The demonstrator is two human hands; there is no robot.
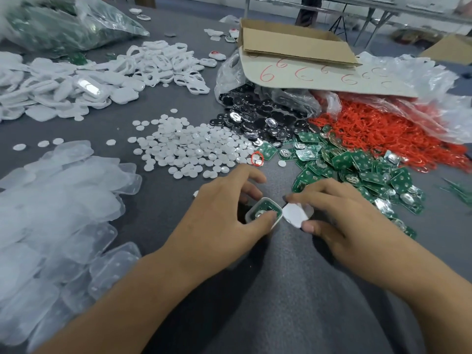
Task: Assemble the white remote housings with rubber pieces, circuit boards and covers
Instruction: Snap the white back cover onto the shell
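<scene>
A white housing [249, 216] is sitting near the middle of the counter [281, 290], a little toward the near edge, with a green circuit board [265, 208] already lying inside it. The left hand [222, 210] is gripping this housing, its thumb pressing on the board and its fingers curling round the far side. Just beside it, the right hand [342, 208] is pinching a flat white cover [293, 213] between thumb and fingers, and the cover's edge is meeting the housing's corner.

The board step is looking done for this unit, and closing it with the cover is probably what is coming. Whether a rubber piece is lying under the board cannot be told. With the piles this large, most of the job is likely remaining.

Beyond the hands, white discs [194, 146] are spreading across the middle. Green boards [357, 169] are spilling toward the right edge, close to the right hand. Black and silver pieces [260, 116] and red rings [378, 131] are pouring from bags under a cardboard box [293, 44]. White shells [76, 83] are heaping toward the far left corner, and clear plastic pieces [51, 200] are crowding the left edge. Nothing is lying between cover and housing.
</scene>
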